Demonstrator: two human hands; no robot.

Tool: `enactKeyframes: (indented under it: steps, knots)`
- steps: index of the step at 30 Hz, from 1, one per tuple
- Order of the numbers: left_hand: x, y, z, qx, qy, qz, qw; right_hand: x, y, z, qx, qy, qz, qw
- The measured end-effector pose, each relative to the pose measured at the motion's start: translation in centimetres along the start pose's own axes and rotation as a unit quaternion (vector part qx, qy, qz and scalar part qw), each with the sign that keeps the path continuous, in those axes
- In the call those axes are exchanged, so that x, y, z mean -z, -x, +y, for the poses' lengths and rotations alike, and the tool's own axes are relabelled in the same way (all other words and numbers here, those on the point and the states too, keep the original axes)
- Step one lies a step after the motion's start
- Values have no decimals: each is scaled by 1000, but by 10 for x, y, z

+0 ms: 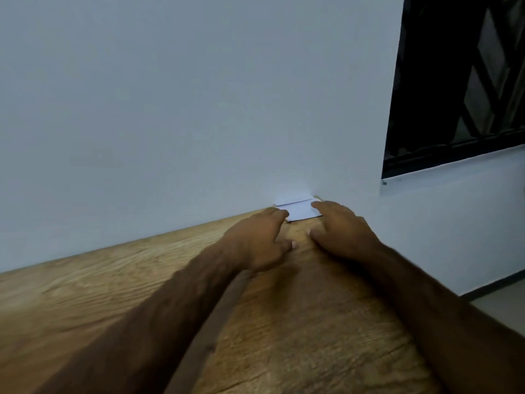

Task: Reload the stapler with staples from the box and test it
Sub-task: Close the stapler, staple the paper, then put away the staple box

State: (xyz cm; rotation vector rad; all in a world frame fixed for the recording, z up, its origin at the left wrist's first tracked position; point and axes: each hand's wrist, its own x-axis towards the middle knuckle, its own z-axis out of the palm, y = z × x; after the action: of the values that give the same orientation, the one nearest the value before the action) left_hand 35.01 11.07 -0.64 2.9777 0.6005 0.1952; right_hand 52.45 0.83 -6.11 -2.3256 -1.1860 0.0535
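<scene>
The fingers of the left hand [262, 240] lie spread and flat, their tips touching the near left corner of a small folded white paper [299, 209] just right of the frame's centre. The fingers of the right hand [339, 227] are likewise loose and extended, the forefinger resting on the paper's right part and the thumb pressed to the wood below it. Neither hand grasps anything; both look released, pressing or steadying, not pinching.

The paper lies flat on the wooden surface [113, 294], tucked against the foot of the pale wall [170, 95] at the surface's far corner. A crease runs across it, and one flap appears to lean up against the wall. My guess is that this sheet is the test piece for the stapler, and that the two hands come at it from both sides so it can be slid away from the wall or held flat without skidding on the smooth wood.

Both bare forearms stretch from the lower edge of the frame up toward the centre, a long reach that suits a thing parked at the back.

No stapler and no box of staples can be seen anywhere in view, so where they are I cannot tell, nor whether the reloading is done. At the upper right a dark window [460, 81] with a grille breaks the wall.
</scene>
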Motion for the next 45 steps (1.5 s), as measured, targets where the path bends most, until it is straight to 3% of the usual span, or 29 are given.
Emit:
enactKeyframes:
  steps: [10,17,36,45]
  knots:
    - [-43,-65,-7,20,-19,-32,999,-13,-20,5,58,80,-17,995]
    - [-42,-47,-13,28,-9,29,999,-6,-13,-7,75,64,29,995]
    - [12,157,-59,89,38,-7,995,-21,93,-112,265,-6,-128,956]
    - [18,230,-92,119,92,40,988,-43,119,-169,326,0,-174,929]
